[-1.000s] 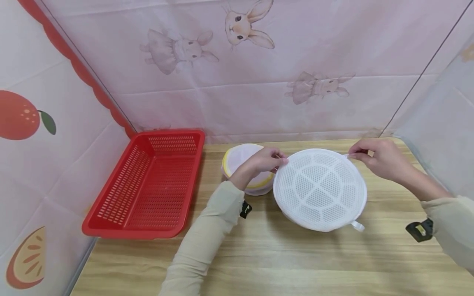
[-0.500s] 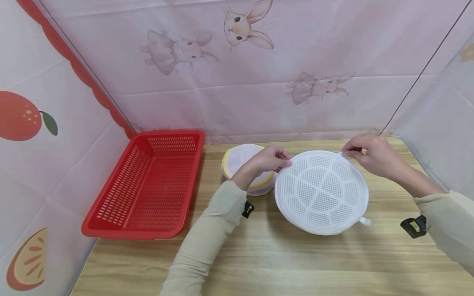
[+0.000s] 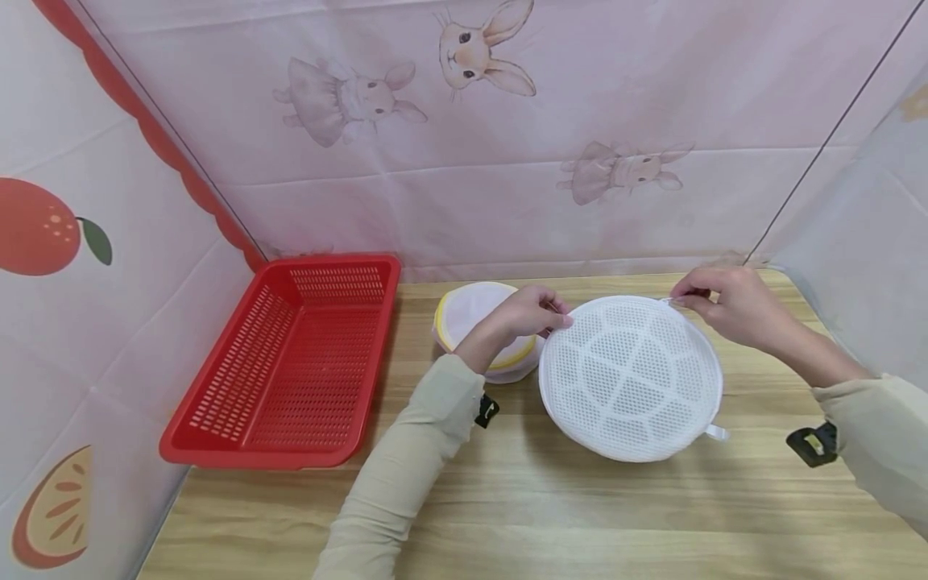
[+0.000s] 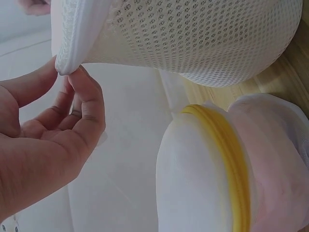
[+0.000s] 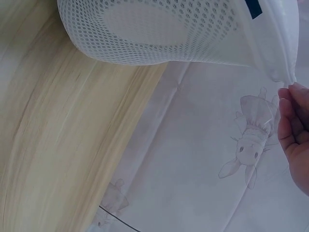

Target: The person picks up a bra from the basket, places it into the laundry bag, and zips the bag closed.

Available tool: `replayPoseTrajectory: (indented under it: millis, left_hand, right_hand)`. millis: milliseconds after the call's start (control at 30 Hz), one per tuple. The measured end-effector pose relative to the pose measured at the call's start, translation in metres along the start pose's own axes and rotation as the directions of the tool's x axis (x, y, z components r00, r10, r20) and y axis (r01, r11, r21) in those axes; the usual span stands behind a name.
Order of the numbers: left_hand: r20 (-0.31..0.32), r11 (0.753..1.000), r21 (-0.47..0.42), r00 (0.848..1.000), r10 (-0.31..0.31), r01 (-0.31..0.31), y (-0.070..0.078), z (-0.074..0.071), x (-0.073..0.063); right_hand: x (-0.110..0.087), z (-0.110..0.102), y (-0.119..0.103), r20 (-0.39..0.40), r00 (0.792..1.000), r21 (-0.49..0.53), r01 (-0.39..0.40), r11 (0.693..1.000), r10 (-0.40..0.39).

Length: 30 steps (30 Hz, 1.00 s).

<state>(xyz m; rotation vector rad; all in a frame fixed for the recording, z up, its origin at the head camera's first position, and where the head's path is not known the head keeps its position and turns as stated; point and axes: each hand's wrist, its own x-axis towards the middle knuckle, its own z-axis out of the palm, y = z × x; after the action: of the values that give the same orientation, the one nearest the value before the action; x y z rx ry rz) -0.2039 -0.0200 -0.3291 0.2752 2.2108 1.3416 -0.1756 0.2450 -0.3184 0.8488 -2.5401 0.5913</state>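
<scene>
A round white mesh laundry bag (image 3: 631,379) is held tilted over the table, its ribbed circular top facing the head camera. My left hand (image 3: 525,314) pinches its rim at the left between thumb and forefinger, as the left wrist view shows on the zipped edge (image 4: 77,43). At the far right of the rim, the fingertips of my right hand (image 3: 725,306) pinch a small bit at the edge; whether it is the zipper pull is too small to tell. Through the mesh in the right wrist view, a pale oval patch (image 5: 145,24) shows. A white loop tab (image 3: 716,432) sticks out low on the right.
Behind my left hand stands a smaller pale pink laundry bag (image 3: 464,306) with a yellow zipper (image 4: 231,164). A red perforated basket (image 3: 384,346) sits at the left of the wooden table (image 3: 551,515). Rabbit-printed cloth (image 3: 493,217) covers the back wall.
The white bag has shifted slightly right and toward the camera. My left hand moved a little right with it, while my right hand moved slightly left. The last half second shows almost no motion.
</scene>
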Motion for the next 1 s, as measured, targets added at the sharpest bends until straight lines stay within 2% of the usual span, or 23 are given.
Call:
replayPoseTrajectory:
  millis: [333,1000]
  left_hand:
    - [-0.052,1.0,-0.019,0.999,-0.015,0.014,-0.0026,0.0018,0.0011]
    - [-0.101,0.994,-0.108,0.994,-0.035,0.024,-0.0036,0.0049,0.0022]
  right_hand:
    - [-0.0009,-0.0002,0.0006,0.007,1.0,-0.008,-0.004,1.0,0.004]
    - [-0.0039,-0.0008,0.0034,0.012,1.0,-0.009,-0.009,1.0,0.009]
